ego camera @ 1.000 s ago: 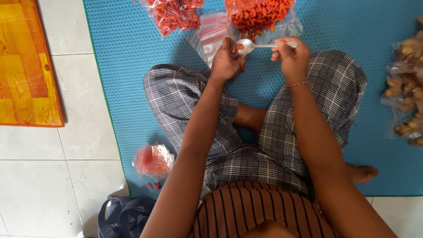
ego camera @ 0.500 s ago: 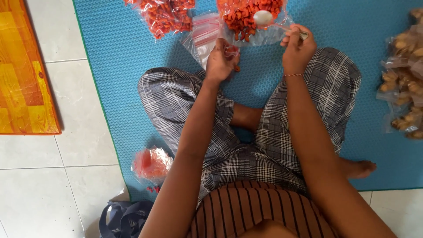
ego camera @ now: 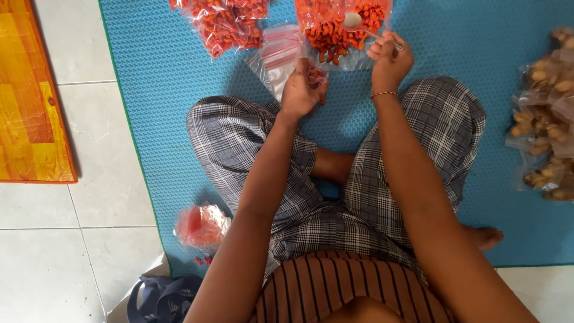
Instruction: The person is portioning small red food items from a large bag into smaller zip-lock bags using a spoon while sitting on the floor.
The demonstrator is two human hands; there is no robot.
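Blue foam matting (ego camera: 179, 107) covered the tiled floor (ego camera: 72, 251) where the person sat cross-legged, and everything lay around the open bag of orange-red snack pieces (ego camera: 335, 30) at the far edge of the mat.

A second before, the metal spoon (ego camera: 359, 25) had been held level over the lap, well short of that bag, with a little orange in its bowl beside the left hand. Now its bowl lay on top of the heap in the open bag, and the right hand (ego camera: 390, 58) was closed round the handle just on the near side of the bag — so one spoonful looked delivered and the spoon seemed to be back at the supply for another.

The left hand (ego camera: 302, 90) stayed nearer the body than the bag and slightly to its left, fingers curled shut on a small clear pouch (ego camera: 317, 76) with a few orange pieces showing in it; how full it was could not be told.

Left of the open bag lay a stack of empty clear zip pouches (ego camera: 280, 51), and further left a second bag of the same orange pieces (ego camera: 227, 24). Far to the right sat sealed packets of pale brown snacks (ego camera: 547, 113). Well back from the bag, by the person's left knee, lay a crumpled reddish plastic bag (ego camera: 202, 226), and beyond it a dark cloth bag (ego camera: 167, 296) — contents unseen.
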